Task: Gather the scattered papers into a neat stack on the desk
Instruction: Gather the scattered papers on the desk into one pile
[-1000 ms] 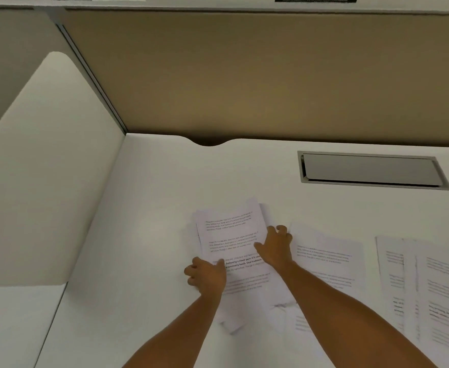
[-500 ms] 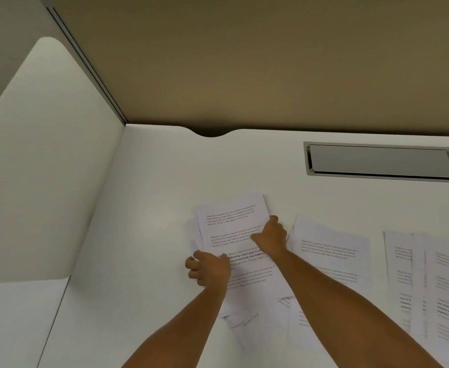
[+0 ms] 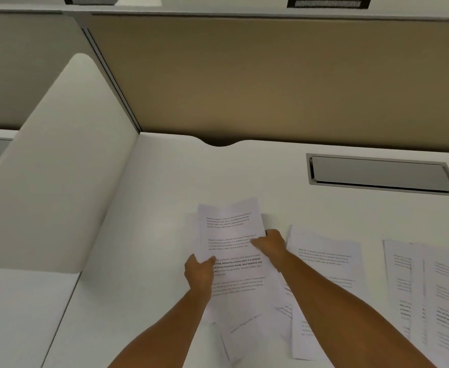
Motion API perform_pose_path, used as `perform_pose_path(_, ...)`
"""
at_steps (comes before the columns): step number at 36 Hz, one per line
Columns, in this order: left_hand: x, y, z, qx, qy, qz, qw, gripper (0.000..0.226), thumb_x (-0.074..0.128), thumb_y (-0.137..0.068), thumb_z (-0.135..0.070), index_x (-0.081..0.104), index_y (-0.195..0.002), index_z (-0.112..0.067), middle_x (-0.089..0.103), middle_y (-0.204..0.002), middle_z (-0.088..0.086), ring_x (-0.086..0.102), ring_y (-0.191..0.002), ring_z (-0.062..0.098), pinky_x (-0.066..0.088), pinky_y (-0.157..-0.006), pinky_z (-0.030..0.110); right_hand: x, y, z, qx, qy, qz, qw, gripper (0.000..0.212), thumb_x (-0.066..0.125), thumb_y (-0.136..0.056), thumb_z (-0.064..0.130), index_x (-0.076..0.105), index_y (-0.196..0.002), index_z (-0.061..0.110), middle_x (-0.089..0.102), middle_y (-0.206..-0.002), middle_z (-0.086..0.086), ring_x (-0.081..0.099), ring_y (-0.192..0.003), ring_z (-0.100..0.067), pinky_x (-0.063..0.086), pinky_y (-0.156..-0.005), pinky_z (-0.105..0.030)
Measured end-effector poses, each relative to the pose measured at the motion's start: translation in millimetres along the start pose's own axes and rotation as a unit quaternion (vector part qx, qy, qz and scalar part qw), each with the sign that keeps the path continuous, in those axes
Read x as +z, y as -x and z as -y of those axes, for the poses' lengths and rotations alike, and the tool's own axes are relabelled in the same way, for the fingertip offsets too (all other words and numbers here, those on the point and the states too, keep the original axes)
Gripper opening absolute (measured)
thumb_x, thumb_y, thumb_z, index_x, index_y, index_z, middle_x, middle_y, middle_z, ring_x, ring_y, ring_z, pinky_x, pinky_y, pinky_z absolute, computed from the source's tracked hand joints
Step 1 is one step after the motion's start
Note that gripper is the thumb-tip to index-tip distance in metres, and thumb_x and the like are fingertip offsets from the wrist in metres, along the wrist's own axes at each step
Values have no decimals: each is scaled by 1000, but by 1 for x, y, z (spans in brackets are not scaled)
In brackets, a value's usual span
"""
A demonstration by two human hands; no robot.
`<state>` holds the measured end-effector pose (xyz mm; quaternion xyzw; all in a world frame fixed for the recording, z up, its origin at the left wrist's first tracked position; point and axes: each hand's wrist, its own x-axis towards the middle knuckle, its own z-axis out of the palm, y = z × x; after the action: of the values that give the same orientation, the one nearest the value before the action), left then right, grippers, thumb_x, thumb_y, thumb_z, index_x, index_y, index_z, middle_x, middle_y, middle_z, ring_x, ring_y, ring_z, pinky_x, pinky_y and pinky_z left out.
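gripping a small sheaf point(image 3: 231, 235) at frame centre from both sides: left hand point(image 3: 199, 272) clenched on its left edge, thumb on top; right hand point(image 3: 272, 241) pinching the right edge a little higher up. sheaf raised at its far end, bowing slightly, lower end trailing over other sheets on the worktop point(image 3: 165, 181).

probably mid-squaring, with much of the task left. best done by loosening both grips just enough to let sheets slide, standing the sheaf on its short edge, tapping on the worktop until edges line up, then turning and tapping the long edge. worth keeping thumbs light to avoid creasing. then laying flat and drawing in the rest.

still loose: a skewed sheet point(image 3: 247, 333) at lower centre under the sheaf, a page point(image 3: 324, 261) just right of the right hand, and an overlapping spread point(image 3: 430, 288) at the right edge of the frame.

thin white office paper, printed in short black paragraphs, one block in bold; limp, smooth, apt to slip and fan out. worktop matt off-white, smooth, with a rounded notch at the back edge. grey metal flap point(image 3: 377, 173) set flush at upper right. tan, cloth-like panel point(image 3: 271, 83) behind; white divider point(image 3: 45, 168) with a rounded corner at left.
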<state>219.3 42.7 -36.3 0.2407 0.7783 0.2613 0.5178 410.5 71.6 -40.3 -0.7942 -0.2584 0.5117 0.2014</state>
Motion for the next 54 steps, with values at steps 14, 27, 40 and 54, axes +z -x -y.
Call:
perform_pose_path(14, -64, 24, -78, 211, 73, 84, 971, 35, 71, -90, -11, 62, -124, -12, 73, -112, 8, 74, -93, 28, 64, -75, 41, -22, 51, 44, -110, -253, 65, 959, 46, 81, -82, 8, 63, -124, 11, 71, -120, -9, 70, -105, -28, 57, -96, -48)
perform_pose_path(27, -62, 83, -155, 350, 31, 138, 926, 27, 74, -88, -24, 63, -113, -27, 74, -105, -8, 74, -87, 17, 63, -67, 30, -103, 117, 82, -163, -377, 54, 910, 21, 82, -79, 6, 74, -99, 10, 81, -93, -6, 79, -81, -24, 64, -61, -35)
perform_pose_path(40, 44, 128, -110, 283, -73, 263, 919, 35, 68, -92, -17, 59, -126, -13, 69, -120, 8, 69, -105, 33, 57, -93, 54, -180, 124, -22, -90, -323, -90, 938, 16, 81, -79, 0, 73, -87, 11, 76, -89, -8, 75, -83, -29, 61, -85, -47)
perform_pose_path(54, 143, 129, 1, 168, -119, 272, 940, 38, 67, -89, -4, 60, -127, -8, 69, -114, 8, 66, -100, 25, 57, -78, 32, -183, 99, -148, 34, -293, -174, 940, 30, 73, -86, 0, 68, -116, -2, 73, -107, -20, 69, -101, -37, 56, -94, -51)
